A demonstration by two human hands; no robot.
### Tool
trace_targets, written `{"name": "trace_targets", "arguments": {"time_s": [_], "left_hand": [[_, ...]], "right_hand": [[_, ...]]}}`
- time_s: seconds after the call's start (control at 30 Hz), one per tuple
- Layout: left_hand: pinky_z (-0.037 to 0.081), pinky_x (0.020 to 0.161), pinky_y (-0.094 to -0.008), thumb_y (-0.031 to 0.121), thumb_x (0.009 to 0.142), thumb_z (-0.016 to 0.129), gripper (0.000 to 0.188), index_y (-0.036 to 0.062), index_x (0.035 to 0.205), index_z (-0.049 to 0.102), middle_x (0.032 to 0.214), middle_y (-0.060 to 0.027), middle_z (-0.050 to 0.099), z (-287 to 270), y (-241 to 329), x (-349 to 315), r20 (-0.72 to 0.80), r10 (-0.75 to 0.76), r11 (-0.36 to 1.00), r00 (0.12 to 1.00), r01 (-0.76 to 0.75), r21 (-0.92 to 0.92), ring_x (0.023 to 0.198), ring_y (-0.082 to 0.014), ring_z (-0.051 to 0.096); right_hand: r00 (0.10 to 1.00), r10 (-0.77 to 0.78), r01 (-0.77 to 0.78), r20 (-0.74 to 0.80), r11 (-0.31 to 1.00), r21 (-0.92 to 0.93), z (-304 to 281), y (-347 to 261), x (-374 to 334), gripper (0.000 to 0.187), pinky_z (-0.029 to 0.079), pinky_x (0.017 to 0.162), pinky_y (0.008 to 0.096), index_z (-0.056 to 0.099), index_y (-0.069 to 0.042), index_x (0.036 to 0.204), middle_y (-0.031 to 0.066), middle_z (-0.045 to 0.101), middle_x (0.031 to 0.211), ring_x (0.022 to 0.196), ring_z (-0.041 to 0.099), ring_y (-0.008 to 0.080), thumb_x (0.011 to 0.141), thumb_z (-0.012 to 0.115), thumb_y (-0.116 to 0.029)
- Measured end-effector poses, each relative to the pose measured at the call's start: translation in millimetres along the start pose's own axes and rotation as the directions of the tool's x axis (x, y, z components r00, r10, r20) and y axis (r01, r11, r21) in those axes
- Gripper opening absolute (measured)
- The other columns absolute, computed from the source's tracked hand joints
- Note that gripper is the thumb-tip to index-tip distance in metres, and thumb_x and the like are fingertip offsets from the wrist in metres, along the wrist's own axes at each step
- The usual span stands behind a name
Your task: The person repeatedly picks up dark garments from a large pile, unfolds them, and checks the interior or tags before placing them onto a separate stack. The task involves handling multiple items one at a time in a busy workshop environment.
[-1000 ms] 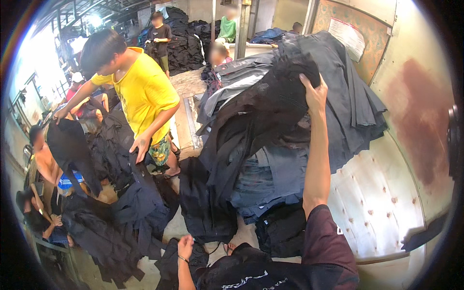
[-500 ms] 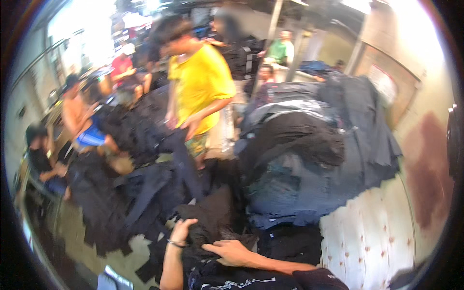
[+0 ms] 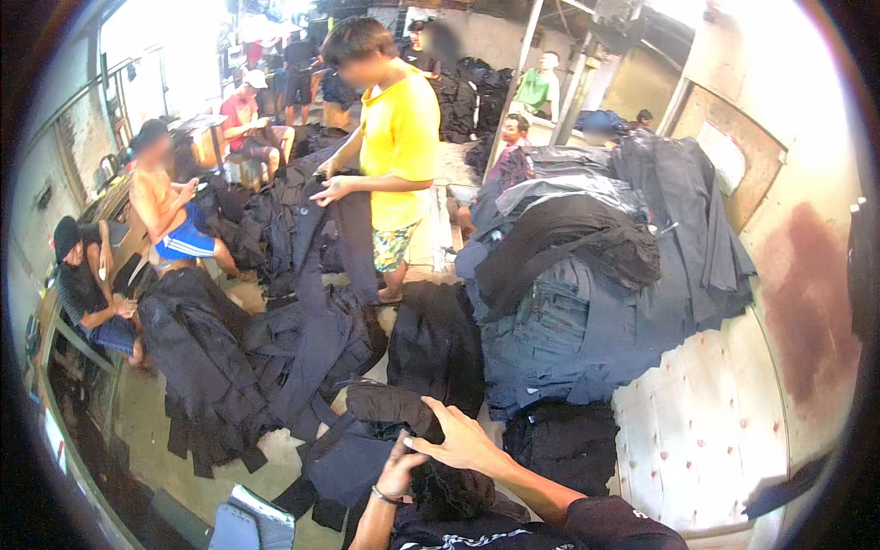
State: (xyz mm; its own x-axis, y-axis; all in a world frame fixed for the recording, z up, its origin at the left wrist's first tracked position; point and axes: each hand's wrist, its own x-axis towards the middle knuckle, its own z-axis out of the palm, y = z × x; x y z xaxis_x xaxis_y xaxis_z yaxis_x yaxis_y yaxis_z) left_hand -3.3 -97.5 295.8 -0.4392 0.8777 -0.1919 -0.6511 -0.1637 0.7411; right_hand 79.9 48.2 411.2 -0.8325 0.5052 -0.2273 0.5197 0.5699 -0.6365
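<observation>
Dark trousers (image 3: 394,403) lie bunched in front of me, some of the black cloth folded over on itself. My right hand (image 3: 463,443) reaches in from the right over this cloth, thumb and fingers spread apart. Close beside its thumb is my left hand (image 3: 396,474), with a dark band on the wrist. Its fingers are partly blurred against the black cloth, so their grip is unclear. Ahead, a person in a yellow shirt (image 3: 403,128) stands and holds up a pair of dark trousers (image 3: 321,247) with both hands.
A tall heap of dark grey garments (image 3: 568,321) stands to the right, beside a white quilted panel (image 3: 701,431). More black garments (image 3: 202,357) cover the floor at left. Several people sit along the left side. A grey chair-like object (image 3: 252,521) is at the lower left.
My hands have moved right and closer together, the right one rising with its fingers spreading. The black cloth before me has shifted. The person in yellow has raised the trousers.
</observation>
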Motion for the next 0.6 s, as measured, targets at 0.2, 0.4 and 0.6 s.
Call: {"name": "trace_targets", "arguments": {"time_s": [0.2,0.4,0.6], "left_hand": [[0.046,0.11,-0.0392,0.052,0.107,0.06,0.068,-0.0053,0.142,0.061,0.144,-0.0147,0.063,-19,36,-25,-0.396,-0.186,0.954,0.899,0.261,0.144,0.13,-0.0233,0.057],[0.05,0.097,-0.034,0.033,0.103,0.068,0.044,-0.0062,0.124,0.07,0.122,-0.0068,0.071,-10,35,-44,-0.451,0.072,0.967,0.889,0.049,0.251,0.112,-0.0186,0.062],[0.055,0.095,-0.039,0.02,0.094,0.066,0.058,-0.0084,0.142,0.05,0.132,-0.0185,0.064,-11,41,-34,-0.645,0.014,0.994,0.764,0.062,0.095,0.111,-0.026,0.064]], "right_hand": [[0.978,-0.21,0.199,0.02,0.952,0.233,39,-14,-19,0.071,0.052,0.103,0.0528,0.035,-0.008,0.16,0.0307,0.067,0.125,0.113,0.068,0.0489,0.103,0.061,-0.04],[0.961,-0.152,0.216,-0.231,0.934,0.286,88,-11,-20,0.041,0.052,0.1,0.0445,0.062,-0.007,0.141,0.024,0.068,0.116,0.114,0.066,0.0404,0.104,0.05,-0.02],[0.934,-0.06,0.121,-0.352,0.981,0.153,52,-6,25,0.03,0.056,0.093,0.0448,0.073,-0.002,0.118,0.0242,0.074,0.11,0.103,0.071,0.0418,0.099,0.056,-0.019]]}}
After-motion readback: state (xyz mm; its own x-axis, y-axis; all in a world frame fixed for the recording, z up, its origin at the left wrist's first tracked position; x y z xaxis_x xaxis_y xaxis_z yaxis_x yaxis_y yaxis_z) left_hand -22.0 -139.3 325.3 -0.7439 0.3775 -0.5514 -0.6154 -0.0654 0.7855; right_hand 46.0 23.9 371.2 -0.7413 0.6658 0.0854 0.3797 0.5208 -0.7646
